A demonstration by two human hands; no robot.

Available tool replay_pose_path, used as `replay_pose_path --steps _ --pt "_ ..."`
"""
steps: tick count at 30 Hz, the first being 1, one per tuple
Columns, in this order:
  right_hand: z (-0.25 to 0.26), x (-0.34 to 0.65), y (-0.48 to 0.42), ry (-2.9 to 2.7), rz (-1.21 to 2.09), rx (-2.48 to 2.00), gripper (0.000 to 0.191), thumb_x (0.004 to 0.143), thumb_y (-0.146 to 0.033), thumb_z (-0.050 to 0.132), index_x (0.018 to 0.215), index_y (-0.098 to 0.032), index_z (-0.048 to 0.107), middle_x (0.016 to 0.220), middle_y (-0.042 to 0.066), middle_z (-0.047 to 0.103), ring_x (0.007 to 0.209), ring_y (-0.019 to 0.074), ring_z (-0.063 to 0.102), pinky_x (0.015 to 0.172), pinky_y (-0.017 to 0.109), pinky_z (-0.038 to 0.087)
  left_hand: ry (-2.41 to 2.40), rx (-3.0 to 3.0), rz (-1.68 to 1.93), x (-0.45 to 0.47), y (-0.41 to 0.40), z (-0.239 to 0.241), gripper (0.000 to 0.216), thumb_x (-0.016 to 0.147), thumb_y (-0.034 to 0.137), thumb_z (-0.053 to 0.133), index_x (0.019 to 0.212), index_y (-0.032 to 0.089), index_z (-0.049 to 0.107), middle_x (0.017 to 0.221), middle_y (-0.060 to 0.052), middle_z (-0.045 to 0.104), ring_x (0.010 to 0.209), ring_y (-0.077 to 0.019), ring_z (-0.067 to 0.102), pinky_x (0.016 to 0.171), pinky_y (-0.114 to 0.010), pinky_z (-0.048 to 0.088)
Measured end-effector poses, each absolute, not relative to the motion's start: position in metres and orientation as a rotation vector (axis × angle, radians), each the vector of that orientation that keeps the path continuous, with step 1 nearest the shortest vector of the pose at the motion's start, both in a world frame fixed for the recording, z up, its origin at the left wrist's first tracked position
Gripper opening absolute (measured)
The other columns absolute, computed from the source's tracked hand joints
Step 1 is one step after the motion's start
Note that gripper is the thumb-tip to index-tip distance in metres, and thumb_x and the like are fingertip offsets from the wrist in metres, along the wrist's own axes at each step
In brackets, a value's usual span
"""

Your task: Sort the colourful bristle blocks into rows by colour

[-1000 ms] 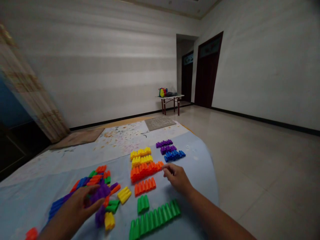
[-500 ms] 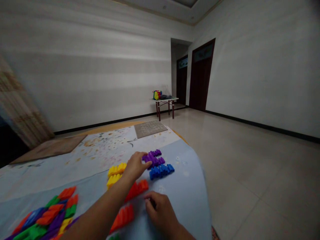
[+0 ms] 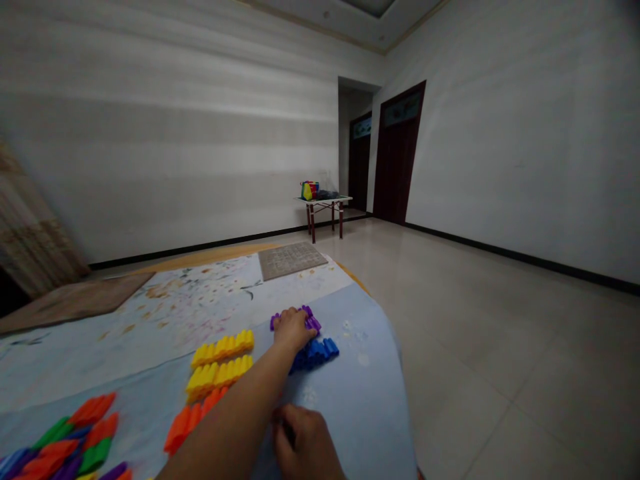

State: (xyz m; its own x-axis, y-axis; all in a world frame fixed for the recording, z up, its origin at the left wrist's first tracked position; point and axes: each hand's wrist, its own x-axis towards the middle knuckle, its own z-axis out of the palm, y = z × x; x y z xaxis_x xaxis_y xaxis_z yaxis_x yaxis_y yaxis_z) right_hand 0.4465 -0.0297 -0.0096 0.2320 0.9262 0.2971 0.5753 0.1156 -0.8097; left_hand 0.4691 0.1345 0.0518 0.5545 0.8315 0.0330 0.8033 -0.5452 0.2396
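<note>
My left hand [image 3: 291, 329] reaches across the table, its fingers closed on purple plastic building blocks [image 3: 313, 321] and covering part of them. Blue ridged blocks [image 3: 320, 353] lie just in front, partly hidden by that wrist. My right hand [image 3: 307, 443] is lower and nearer, its fingers curled with thumb and forefinger together; whatever it might hold is hidden. Left of my forearm lie two rows of yellow blocks [image 3: 220, 377], with orange blocks [image 3: 193, 417] nearer to me, partly behind the arm.
Mixed coloured blocks [image 3: 75, 443] are heaped at the table's lower left. The cloth-covered table [image 3: 370, 380] has a rounded right edge. A grey mat [image 3: 293, 260] and a brown mat [image 3: 80, 300] lie farther back. A small table [image 3: 325, 199] with a colourful bag [image 3: 310, 191] stands beyond.
My left hand has come down over the purple blocks and covers more of them. My right hand sits slightly lower in view. The whole view has shifted a little, baring the yellow rows.
</note>
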Motion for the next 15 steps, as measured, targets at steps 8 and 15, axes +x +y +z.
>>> replay_pose_path --steps 8,15 --pt "-0.006 0.449 -0.033 -1.426 0.485 -1.552 0.026 0.075 -0.006 0.048 0.087 -0.018 0.068 0.079 0.004 0.071 0.072 0.0149 0.065 0.066 0.021 0.044 1.394 2.524 0.234 0.463 0.136 0.053 0.052 0.062 0.047 0.062 0.109 0.024 0.063 0.121 -0.014 0.057 0.116 -0.0326 0.047 0.096 -0.047 0.035" --pt "-0.006 0.450 -0.034 -1.395 0.497 -1.554 0.024 0.080 -0.015 0.048 0.091 -0.018 0.069 0.069 0.002 0.068 0.061 0.0133 0.061 0.060 0.021 0.042 1.438 2.400 0.534 0.414 0.137 0.080 0.045 0.077 0.045 0.045 0.109 0.020 0.062 0.121 -0.013 0.058 0.116 -0.0306 0.048 0.097 -0.048 0.038"
